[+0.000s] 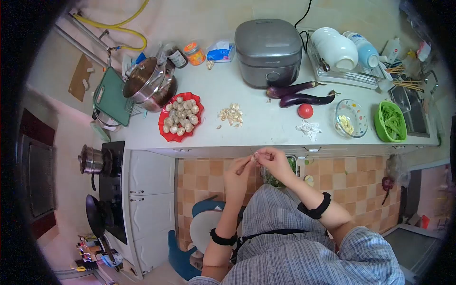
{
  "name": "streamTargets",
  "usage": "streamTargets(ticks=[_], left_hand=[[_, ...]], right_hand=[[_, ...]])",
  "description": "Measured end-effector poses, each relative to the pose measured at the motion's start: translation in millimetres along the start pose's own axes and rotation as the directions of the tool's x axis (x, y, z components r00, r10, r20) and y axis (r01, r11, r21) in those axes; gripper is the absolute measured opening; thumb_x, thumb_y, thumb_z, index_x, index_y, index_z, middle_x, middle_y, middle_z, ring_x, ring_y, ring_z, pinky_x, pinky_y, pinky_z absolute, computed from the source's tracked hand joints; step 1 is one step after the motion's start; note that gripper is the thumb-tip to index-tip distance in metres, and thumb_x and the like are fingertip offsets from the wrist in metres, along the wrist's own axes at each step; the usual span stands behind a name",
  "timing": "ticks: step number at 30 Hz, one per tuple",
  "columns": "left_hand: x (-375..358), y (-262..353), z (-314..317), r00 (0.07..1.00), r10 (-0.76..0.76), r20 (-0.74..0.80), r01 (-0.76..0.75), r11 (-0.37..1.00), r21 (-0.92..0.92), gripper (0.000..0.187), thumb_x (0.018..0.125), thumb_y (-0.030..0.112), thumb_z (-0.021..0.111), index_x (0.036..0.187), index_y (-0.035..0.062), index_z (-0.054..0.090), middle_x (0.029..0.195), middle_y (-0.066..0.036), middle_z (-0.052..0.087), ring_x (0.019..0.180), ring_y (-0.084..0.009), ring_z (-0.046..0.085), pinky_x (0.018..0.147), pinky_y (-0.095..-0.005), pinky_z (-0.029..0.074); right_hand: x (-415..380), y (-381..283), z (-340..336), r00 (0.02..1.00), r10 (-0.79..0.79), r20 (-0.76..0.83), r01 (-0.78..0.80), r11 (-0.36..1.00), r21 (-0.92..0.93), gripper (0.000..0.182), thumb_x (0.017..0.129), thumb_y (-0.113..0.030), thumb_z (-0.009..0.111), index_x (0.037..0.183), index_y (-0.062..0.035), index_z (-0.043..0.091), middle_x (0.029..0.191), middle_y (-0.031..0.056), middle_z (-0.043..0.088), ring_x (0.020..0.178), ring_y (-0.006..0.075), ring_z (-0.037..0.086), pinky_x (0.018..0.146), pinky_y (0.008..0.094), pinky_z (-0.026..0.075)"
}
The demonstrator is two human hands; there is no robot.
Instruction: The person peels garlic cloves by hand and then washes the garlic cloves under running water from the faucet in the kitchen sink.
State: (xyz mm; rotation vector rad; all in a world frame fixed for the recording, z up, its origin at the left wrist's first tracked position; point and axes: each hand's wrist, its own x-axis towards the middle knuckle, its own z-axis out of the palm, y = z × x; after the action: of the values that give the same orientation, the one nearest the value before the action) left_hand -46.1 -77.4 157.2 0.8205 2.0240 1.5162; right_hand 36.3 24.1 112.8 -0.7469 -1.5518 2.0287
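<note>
My left hand [240, 171] and my right hand [275, 162] meet in front of the counter's edge, fingertips pinched together on a small pale piece that looks like a garlic clove [255, 156]. Beyond them on the white counter lies a loose pile of garlic cloves [231, 115]. A red scalloped plate [178, 137] to the left holds mushrooms or whole bulbs. Scraps on white paper [309, 129] lie to the right, beside a glass bowl [358, 114] with pale peeled cloves [345, 125] inside.
Two eggplants [306, 99] and a tomato [305, 111] lie before a rice cooker [268, 52]. A green basket [391, 123] of leaves, a dish rack [351, 78], and a pot [149, 85] stand around. A stool [204, 228] is at my left; a stove [112, 190] lies beyond.
</note>
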Motion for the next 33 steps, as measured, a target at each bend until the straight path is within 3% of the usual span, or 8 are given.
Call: streamTargets(ticks=[6,8,12,15,16,17,18,33], left_hand=[[6.3,-1.0,-4.5,0.992,-0.106,0.062,0.118,0.962,-0.247,0.018,0.077,0.001,0.057,0.094,-0.0062,0.058,0.091,-0.009,0.059,0.08,-0.0132,0.057,0.072,-0.0214,0.046],[5.2,2.0,-3.6,0.967,-0.219,0.128,0.253,0.868,-0.427,0.02,0.077,0.002,0.057,0.095,-0.0079,0.056,0.094,-0.013,0.058,0.081,-0.0149,0.057,0.073,-0.0242,0.048],[4.0,6.6,-3.7,0.971,-0.193,0.142,0.238,0.85,-0.47,0.022,0.077,0.001,0.056,0.096,-0.0097,0.055,0.094,-0.014,0.058,0.083,-0.016,0.057,0.074,-0.0256,0.049],[4.1,8.4,-1.8,0.985,-0.152,0.086,0.173,0.906,-0.386,0.02,0.077,0.002,0.057,0.095,-0.0068,0.057,0.09,-0.012,0.059,0.078,-0.0145,0.057,0.069,-0.0231,0.048],[3.2,8.6,-0.8,0.999,0.011,0.039,-0.003,0.981,-0.192,0.019,0.077,0.003,0.058,0.093,-0.0046,0.059,0.087,-0.01,0.059,0.074,-0.0133,0.056,0.066,-0.0218,0.046],[1.6,10.8,-0.8,0.982,0.185,0.025,-0.185,0.983,0.016,0.017,0.076,0.004,0.059,0.092,-0.0025,0.061,0.083,-0.009,0.06,0.071,-0.0121,0.056,0.063,-0.0206,0.045],[1.1,13.4,-0.5,0.981,0.192,0.026,-0.192,0.981,0.014,0.017,0.076,0.004,0.059,0.092,-0.0025,0.061,0.083,-0.009,0.06,0.071,-0.0121,0.056,0.063,-0.0206,0.045],[-12.7,23.4,6.7,0.934,0.325,0.151,-0.354,0.904,0.242,0.013,0.073,0.002,0.058,0.085,-0.0015,0.062,0.074,-0.013,0.059,0.062,-0.0193,0.057,0.056,-0.0259,0.045]], right_hand=[[-3.3,-19.3,-6.3,0.983,0.134,0.129,-0.168,0.939,0.3,0.022,0.083,-0.013,0.053,0.096,0.0045,0.056,0.084,0.0059,0.059,0.075,0.01,0.056,0.069,0.0213,0.047],[-4.6,-21.3,-8.5,0.984,0.124,0.125,-0.155,0.946,0.285,0.022,0.082,-0.012,0.054,0.096,0.0052,0.055,0.085,0.0067,0.059,0.074,0.0105,0.057,0.069,0.0214,0.047],[-7.6,-28.4,-9.7,0.996,0.036,0.082,-0.054,0.972,0.228,0.023,0.08,-0.009,0.056,0.096,0.0068,0.055,0.085,0.0077,0.06,0.073,0.0103,0.057,0.069,0.0207,0.047],[-13.8,-39.9,-7.8,0.996,-0.061,0.06,0.059,0.997,0.04,0.019,0.078,-0.008,0.058,0.092,0.0056,0.058,0.082,0.0066,0.061,0.072,0.0075,0.056,0.066,0.0189,0.045],[-15.2,-43.4,-7.7,0.996,-0.068,0.061,0.065,0.997,0.04,0.019,0.078,-0.008,0.058,0.092,0.0056,0.058,0.082,0.0066,0.061,0.072,0.0075,0.056,0.066,0.0189,0.045],[-17.5,-48.1,-7.5,0.991,-0.117,0.06,0.124,0.984,-0.131,0.017,0.077,-0.008,0.059,0.089,0.0044,0.059,0.08,0.0058,0.061,0.071,0.0061,0.055,0.064,0.0183,0.045],[-18.5,-50.6,-8.2,0.985,-0.162,0.064,0.173,0.938,-0.299,0.016,0.077,-0.008,0.059,0.087,0.0033,0.06,0.078,0.005,0.061,0.07,0.0047,0.054,0.062,0.0177,0.044],[-31.4,-24.2,-16.2,0.974,-0.226,-0.025,0.204,0.915,-0.349,0.015,0.072,-0.012,0.062,0.075,0.003,0.059,0.064,0.0082,0.06,0.059,0.0096,0.056,0.055,0.0223,0.046]])
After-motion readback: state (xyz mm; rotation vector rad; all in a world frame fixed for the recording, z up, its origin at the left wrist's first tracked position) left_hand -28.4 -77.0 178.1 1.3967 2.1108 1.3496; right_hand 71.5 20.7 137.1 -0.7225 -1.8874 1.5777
